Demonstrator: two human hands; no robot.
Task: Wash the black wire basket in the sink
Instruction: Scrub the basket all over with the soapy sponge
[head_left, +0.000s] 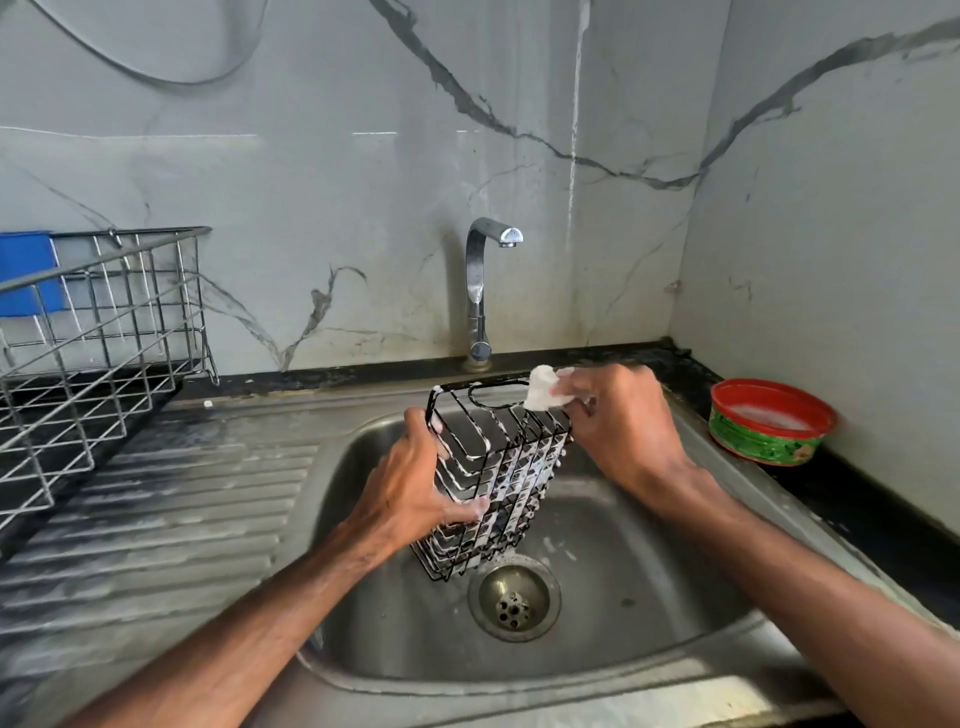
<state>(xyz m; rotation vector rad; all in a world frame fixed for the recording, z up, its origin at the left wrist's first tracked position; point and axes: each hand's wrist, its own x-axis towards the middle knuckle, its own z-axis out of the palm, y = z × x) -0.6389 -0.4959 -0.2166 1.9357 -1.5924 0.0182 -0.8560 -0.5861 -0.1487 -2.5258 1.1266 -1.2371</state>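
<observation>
Green tub's (764, 442) print at right is unreadable; left hand (410, 488) grips the sudsy black wire basket (511, 465) at centre, right hand (623, 421) pinches a white sponge (543, 395) against its rim.

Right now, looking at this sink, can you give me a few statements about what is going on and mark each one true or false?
1. The left hand grips the black wire basket over the sink. True.
2. Water is pouring from the tap. False: no stream shows at the spout.
3. The right hand holds a white pad at the basket's top rim. True.
4. The red-rimmed tub sits inside the sink. False: it stands on the dark counter to the right of it.
5. The basket is dry and free of soap. False: white foam clings to its wires.
</observation>
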